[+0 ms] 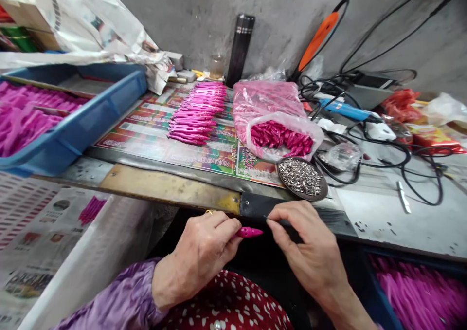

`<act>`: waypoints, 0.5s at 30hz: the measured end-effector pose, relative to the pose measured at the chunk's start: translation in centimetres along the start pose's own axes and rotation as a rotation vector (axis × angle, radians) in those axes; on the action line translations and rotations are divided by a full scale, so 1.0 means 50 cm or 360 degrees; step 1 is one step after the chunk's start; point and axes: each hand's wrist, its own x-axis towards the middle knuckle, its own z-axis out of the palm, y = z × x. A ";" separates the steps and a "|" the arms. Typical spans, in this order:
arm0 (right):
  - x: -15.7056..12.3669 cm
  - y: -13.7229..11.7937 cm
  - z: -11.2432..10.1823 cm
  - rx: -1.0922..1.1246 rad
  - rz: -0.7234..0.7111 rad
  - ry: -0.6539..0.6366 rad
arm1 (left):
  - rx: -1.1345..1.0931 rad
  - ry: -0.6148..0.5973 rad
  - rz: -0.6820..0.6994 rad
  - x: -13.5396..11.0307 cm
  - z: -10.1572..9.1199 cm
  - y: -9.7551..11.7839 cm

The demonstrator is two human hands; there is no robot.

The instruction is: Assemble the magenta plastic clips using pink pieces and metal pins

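Observation:
My left hand (204,247) is closed around a magenta plastic piece (250,232), whose pointed tip with small dark holes sticks out to the right. Close to that tip, my right hand (306,247) pinches a tiny thin metal piece (266,216) between thumb and forefinger, apart from the plastic. Just beyond the right hand, a round dish (317,193) holds many small silver metal pieces (297,174). Behind it lies an open plastic bag (268,99) with glossy magenta pieces (280,137) at its mouth. Slim pink pieces (199,111) form a row on the printed mat (146,150).
A blue tray (109,111) of pink pieces stands at left, and another blue bin (379,296) sits low at right. Black cables (401,162), a blue tool (345,108) and plastic wrappers crowd the table's right. A black flask (241,50) stands against the wall.

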 end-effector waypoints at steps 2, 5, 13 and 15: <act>-0.003 -0.020 0.010 0.0084 -0.0024 -0.0064 | 0.0043 -0.0008 0.0023 0.000 -0.002 0.006; -0.006 -0.040 0.022 0.0155 -0.0068 -0.0146 | 0.0137 -0.0027 0.0055 -0.002 -0.004 0.013; -0.004 -0.060 0.031 0.0217 -0.0070 -0.0192 | 0.0220 -0.0143 0.0062 -0.014 -0.002 0.026; -0.004 -0.062 0.030 0.0318 0.0010 -0.0178 | 0.0162 -0.0119 0.0035 -0.015 -0.001 0.027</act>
